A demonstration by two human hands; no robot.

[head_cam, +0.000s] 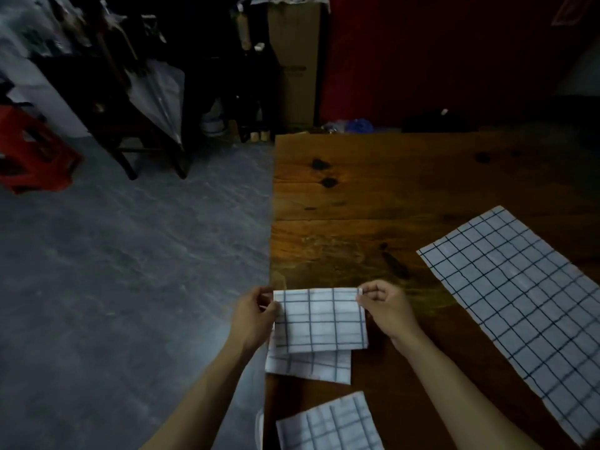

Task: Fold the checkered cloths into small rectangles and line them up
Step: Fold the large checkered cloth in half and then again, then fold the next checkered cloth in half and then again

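A small folded checkered cloth (321, 319), white with dark grid lines, is held up over the wooden table's (373, 196) left front corner. My left hand (255, 315) pinches its upper left corner and my right hand (384, 308) pinches its upper right corner. Directly below it a second folded checkered cloth (308, 367) lies on the table, partly covered. A third folded cloth (329, 423) lies nearer me at the bottom edge. A long, wider checkered cloth (519, 306) lies spread flat at the right.
The table's left edge runs just beside my left hand, with grey floor (130, 271) beyond it. A red crate (29, 151), dark chair legs (130, 157) and a tall cardboard box (295, 60) stand at the back.
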